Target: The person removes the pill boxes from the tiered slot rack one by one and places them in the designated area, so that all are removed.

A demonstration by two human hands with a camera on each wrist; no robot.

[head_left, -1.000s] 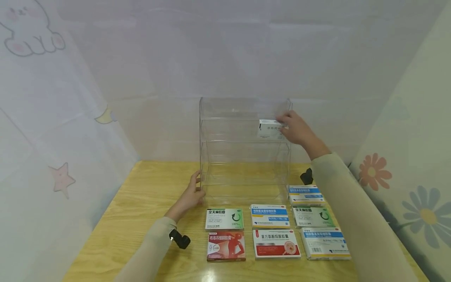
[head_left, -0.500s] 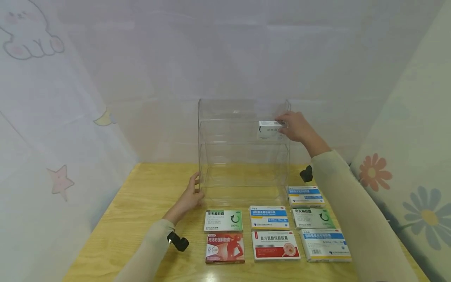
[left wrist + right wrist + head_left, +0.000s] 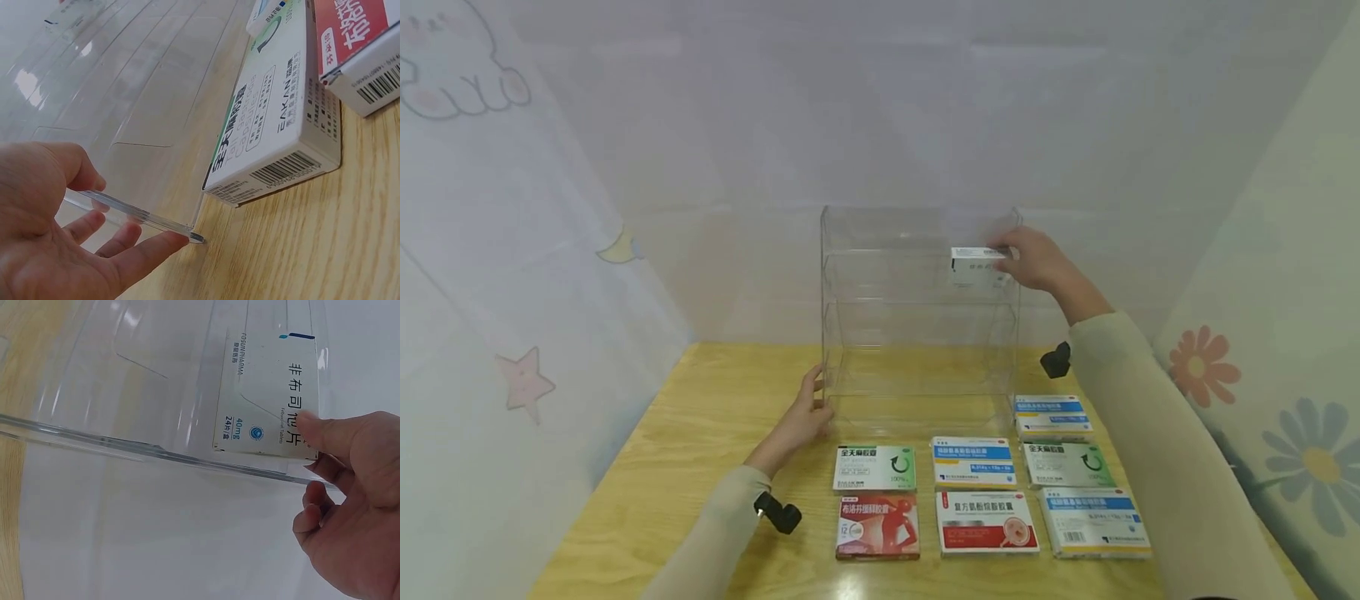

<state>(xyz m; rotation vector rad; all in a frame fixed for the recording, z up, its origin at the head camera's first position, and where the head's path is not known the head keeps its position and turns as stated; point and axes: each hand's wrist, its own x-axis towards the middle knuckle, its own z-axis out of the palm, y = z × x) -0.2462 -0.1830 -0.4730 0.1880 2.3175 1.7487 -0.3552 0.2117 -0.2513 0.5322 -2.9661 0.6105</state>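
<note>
A clear plastic tiered rack (image 3: pixel 925 350) stands upright on the wooden table. My left hand (image 3: pixel 801 421) holds its left side low down; in the left wrist view the thumb and fingers (image 3: pixel 144 259) lie on either side of the clear panel's edge. At the upper right of the rack, my right hand (image 3: pixel 1036 262) pinches the right end of a white medicine box (image 3: pixel 976 268). In the right wrist view, the thumb presses on the box's printed face (image 3: pixel 269 394), and the box sits behind the clear front of an upper tier. Its lower part shows through the plastic.
In front of the rack lie several medicine boxes: a green-and-white box (image 3: pixel 874 468), a red box (image 3: pixel 877 527), a blue-and-white box (image 3: pixel 973 462) and a white-and-red box (image 3: pixel 987 522). More boxes, including another green-and-white one (image 3: pixel 1067 464), lie at right. A pale cloth wall (image 3: pixel 760 125) stands behind.
My right hand and the white medicine box have risen slightly against the rack. The left hand keeps its hold on the rack's side, and the boxes on the table stay put.
</note>
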